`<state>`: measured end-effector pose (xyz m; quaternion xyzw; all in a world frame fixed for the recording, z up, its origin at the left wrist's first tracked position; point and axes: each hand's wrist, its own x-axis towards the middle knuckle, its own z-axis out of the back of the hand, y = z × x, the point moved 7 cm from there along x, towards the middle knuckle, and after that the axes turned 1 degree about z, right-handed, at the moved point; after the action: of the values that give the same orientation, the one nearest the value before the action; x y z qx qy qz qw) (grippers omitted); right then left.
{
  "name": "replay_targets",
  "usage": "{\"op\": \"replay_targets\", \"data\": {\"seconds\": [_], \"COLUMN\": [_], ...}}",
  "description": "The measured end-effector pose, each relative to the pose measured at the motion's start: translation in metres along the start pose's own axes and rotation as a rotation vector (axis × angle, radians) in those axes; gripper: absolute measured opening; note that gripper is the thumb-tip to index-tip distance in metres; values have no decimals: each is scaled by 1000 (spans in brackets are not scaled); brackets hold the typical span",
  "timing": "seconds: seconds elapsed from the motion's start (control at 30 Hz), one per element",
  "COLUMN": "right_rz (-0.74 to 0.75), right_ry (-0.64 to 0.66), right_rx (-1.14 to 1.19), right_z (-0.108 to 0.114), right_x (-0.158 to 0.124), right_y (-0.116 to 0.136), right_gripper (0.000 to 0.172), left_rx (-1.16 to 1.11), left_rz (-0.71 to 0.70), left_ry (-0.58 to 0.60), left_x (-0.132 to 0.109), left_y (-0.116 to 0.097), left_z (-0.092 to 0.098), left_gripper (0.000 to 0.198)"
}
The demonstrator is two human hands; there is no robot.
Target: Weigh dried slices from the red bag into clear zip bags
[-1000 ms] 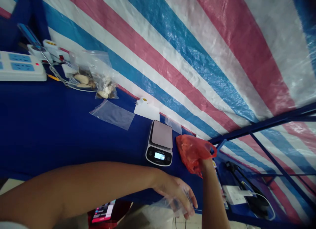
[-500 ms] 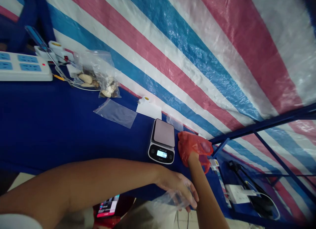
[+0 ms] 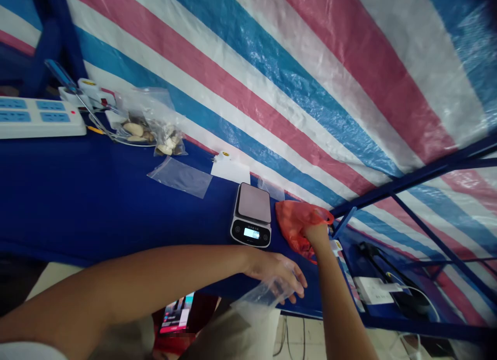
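Observation:
My left hand (image 3: pixel 282 273) holds a clear plastic bag (image 3: pixel 258 299) with its fingers curled; the bag hangs below it at the table's front edge. My right hand (image 3: pixel 317 232) reaches into a red plastic bag (image 3: pixel 292 226) at the right part of the table. The red film hides its fingers and whatever they touch. Between the left forearm and the striped wall stands a small kitchen scale (image 3: pixel 254 203), its pan bare and its display lit. A flat clear zip bag (image 3: pixel 181 176) lies to the scale's left.
Filled clear bags with pale pieces (image 3: pixel 169 142) lie at the back left near a power strip (image 3: pixel 39 116). White paper (image 3: pixel 231 171) is behind the scale. A phone (image 3: pixel 177 312) shows below the left arm. A blue metal frame (image 3: pixel 417 176) crosses the right side.
My right hand has shifted inside the red bag, and the bag's shape has changed around it. My left hand keeps its hold on the clear bag. The view has shifted slightly.

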<state>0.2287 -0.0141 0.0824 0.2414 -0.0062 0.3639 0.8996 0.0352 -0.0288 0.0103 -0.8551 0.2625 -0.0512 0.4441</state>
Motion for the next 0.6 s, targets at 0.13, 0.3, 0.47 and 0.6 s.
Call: {"op": "replay_targets", "data": {"seconds": [0.13,0.3,0.47,0.6], "right_rz": [-27,-81,-83,99], "right_ry": [-12,85,326,514], "right_rx": [-111,-96,-24,-27], "right_z": [31,63,69,61], "right_x": [-13,-41,-84,-114], "right_y": [-5,-2,12,52], "right_gripper": [26,34,27,20], "left_rx": [-7,20,70,49], "left_rz": [-67,-100,-79,-83], "left_ry": [-63,-108,-144,-154], "left_x": [-5,-10,-11,-9], "left_y": [-9,-16,-15,-15], "left_z": [0,-2,2,5], "left_gripper": [57,48,47,51]}}
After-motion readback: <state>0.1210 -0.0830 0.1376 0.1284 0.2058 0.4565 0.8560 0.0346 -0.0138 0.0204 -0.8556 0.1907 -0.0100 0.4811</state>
